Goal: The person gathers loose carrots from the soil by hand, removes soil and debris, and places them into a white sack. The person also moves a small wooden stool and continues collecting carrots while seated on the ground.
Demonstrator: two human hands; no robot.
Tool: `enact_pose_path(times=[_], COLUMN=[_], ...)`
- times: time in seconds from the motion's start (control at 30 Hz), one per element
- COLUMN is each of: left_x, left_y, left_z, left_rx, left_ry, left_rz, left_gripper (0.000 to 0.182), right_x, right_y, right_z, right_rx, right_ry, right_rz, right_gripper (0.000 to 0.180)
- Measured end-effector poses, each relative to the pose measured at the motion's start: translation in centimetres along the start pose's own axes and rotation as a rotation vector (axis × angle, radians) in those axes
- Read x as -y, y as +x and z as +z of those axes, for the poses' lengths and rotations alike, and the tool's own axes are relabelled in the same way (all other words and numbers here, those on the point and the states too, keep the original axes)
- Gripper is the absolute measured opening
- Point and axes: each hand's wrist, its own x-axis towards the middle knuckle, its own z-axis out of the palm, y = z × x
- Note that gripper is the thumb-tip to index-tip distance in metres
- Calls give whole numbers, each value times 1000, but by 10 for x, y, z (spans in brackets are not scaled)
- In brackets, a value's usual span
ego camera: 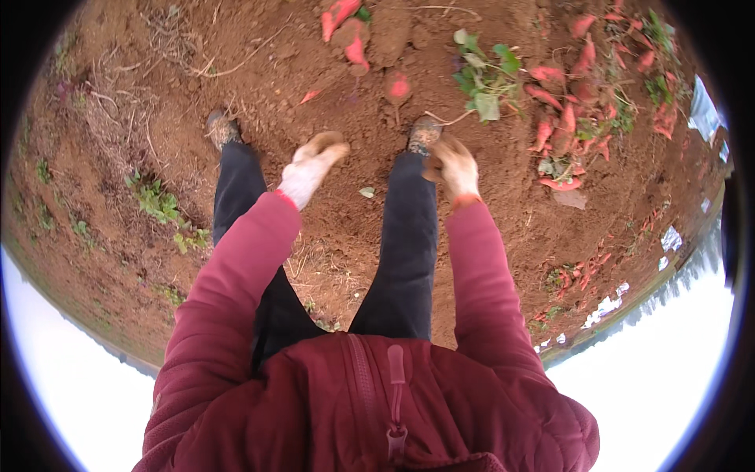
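Note:
My left hand [314, 162], in a soil-stained pale work glove, hangs over the bare soil between my boots, near the left leg. My right hand [457, 166], gloved alike, is beside my right boot [424, 134]; its fingers are blurred. I make out nothing held in either hand, and how far the fingers are closed is unclear. Ahead of my feet, a red sweet potato [399, 88] sits partly covered by soil. Beyond it lie another soil-caked sweet potato [356, 52] and a brighter one [338, 17] at the top edge.
A heap of sweet potatoes [565, 127] with leaves lies to the right. Between it and my boot is a leafy green vine [487, 79]. Dry stalks [121, 112] and low green plants [154, 202] cover ground on the left. Pale plastic bags [701, 109] lie far right.

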Motion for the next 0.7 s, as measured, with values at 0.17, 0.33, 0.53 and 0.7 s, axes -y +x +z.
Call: enact_pose_path(times=[0.17, 0.33, 0.53, 0.7], left_x=[70, 78, 46, 26], left_y=[1, 9, 22, 25], left_z=[-64, -79, -86, -77], left_rx=[-169, -135, -80, -61], left_ry=[-163, -316, -302, -301], left_rz=[-55, -86, 1, 43], left_gripper=[42, 45, 38, 40], right_x=[-13, -1, -14, 81], right_y=[91, 135, 91, 31], right_z=[197, 301, 215, 90], right_rx=[279, -146, 278, 161], right_ry=[290, 27, 324, 511], right_rz=[305, 346, 224, -126], right_gripper=[35, 46, 20, 44])
